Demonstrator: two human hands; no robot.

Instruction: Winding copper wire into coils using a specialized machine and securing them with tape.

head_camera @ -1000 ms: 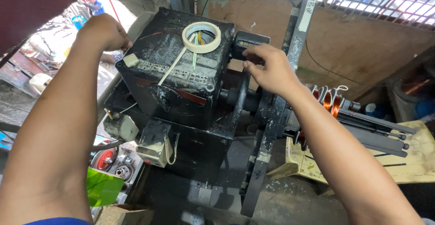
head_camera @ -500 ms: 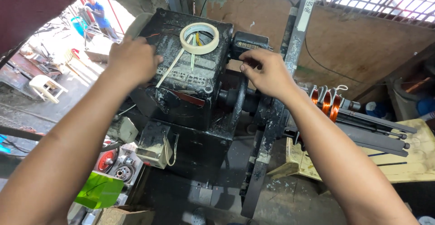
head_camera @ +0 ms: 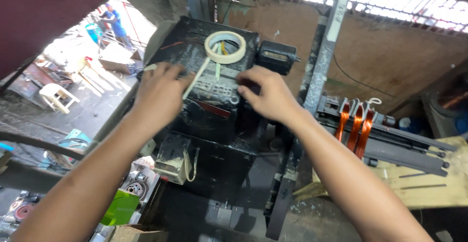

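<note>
We see a cream, ring-shaped roll of masking tape [head_camera: 225, 46] lying flat on the far top of a grimy black metal box [head_camera: 209, 120]. Nearer, our left hand [head_camera: 158, 96] and right hand [head_camera: 268, 96] rest on the top, fingers loosely spread, gripping nothing. Glossy copper wire coils [head_camera: 355, 125] hang right.

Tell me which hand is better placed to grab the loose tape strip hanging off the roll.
Left. The left hand lies on the black machine with its fingertips beside the tape strip trailing from the tape roll. The right hand rests farther off.
</note>
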